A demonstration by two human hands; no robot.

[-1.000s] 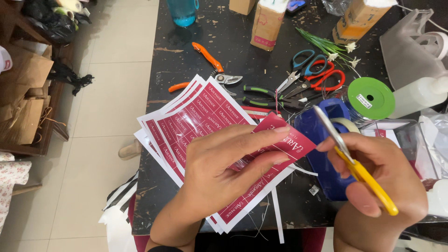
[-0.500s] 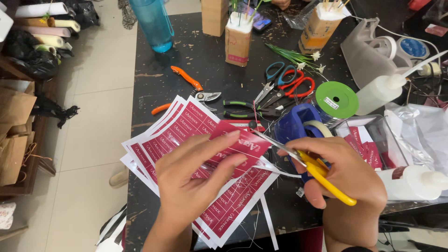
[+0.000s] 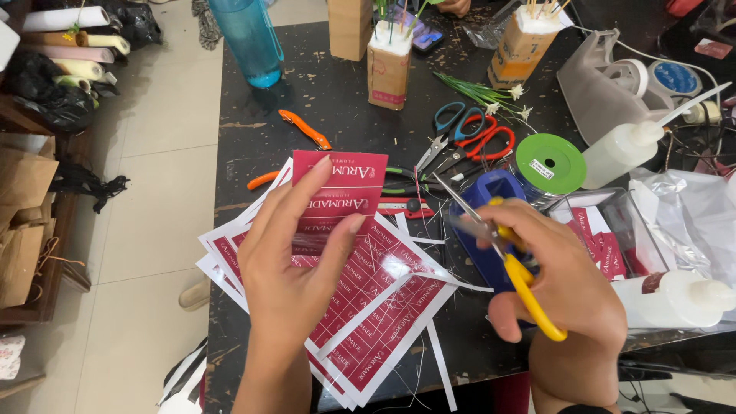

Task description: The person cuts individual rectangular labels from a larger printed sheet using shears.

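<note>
My left hand (image 3: pixel 295 264) holds up a small red printed card (image 3: pixel 340 193) above a stack of red label sheets (image 3: pixel 376 307) lying on the black table (image 3: pixel 322 84). The card is pinched between thumb and fingers. My right hand (image 3: pixel 560 287) grips yellow-handled scissors (image 3: pixel 502 245), blades pointing up and left, a little apart. White paper strips (image 3: pixel 441 360) lie around the sheets.
Orange pliers (image 3: pixel 305 129), blue- and red-handled scissors (image 3: pixel 468 134), a green-lidded spool (image 3: pixel 550 163), a blue tape holder (image 3: pixel 491 192), squeeze bottles (image 3: pixel 636 142), a blue water bottle (image 3: pixel 249 38), cardboard boxes with sticks (image 3: pixel 389 61) and a clear tray of cut cards (image 3: pixel 598 238) crowd the table.
My left hand has lifted a cut red card off the sheets. The right hand with the scissors has pulled back to the right. The view has tilted further over the table.
</note>
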